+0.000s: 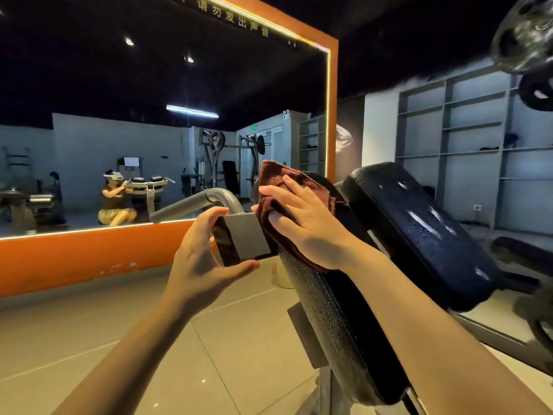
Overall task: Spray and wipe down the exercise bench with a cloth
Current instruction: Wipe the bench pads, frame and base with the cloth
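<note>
A black padded bench pad [332, 319] slopes up from the lower right toward the centre. On its upper end lies a brown cloth [278, 181], and my right hand [302, 223] presses it flat against the pad with spread fingers. My left hand [203, 259] grips the grey metal bracket [248, 238] at the pad's left side, thumb below and fingers on top. A second black pad [419, 235], with wet-looking streaks, sits to the right. No spray bottle is in view.
A grey curved handle bar [191, 205] juts left from the bracket. A large orange-framed mirror [332, 115] stands behind, over a tiled floor [119, 339]. Grey shelves [472, 130] line the right wall. Weight plates [529, 40] hang at upper right.
</note>
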{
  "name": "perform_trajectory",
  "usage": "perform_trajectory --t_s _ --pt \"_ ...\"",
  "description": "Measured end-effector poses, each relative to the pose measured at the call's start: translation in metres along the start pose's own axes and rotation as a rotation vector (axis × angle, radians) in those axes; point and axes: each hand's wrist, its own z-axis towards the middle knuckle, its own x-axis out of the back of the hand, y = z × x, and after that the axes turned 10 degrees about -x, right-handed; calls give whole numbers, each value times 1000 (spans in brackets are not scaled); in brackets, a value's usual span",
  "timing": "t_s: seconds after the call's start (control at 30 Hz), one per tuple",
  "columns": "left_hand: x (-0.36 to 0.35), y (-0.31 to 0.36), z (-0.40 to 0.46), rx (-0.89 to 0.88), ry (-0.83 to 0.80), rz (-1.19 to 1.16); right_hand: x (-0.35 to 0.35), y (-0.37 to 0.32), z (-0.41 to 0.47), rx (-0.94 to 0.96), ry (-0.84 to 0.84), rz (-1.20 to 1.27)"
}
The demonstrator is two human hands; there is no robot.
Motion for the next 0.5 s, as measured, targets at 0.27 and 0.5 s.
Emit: perform_trajectory --t_s 0.27,0.5 --pt "2 3 -2 24 -23 67 -9 8 -74 -63 -5 55" --pt "5 7 -1 37 -57 121 -26 10 -138 -238 38 29"
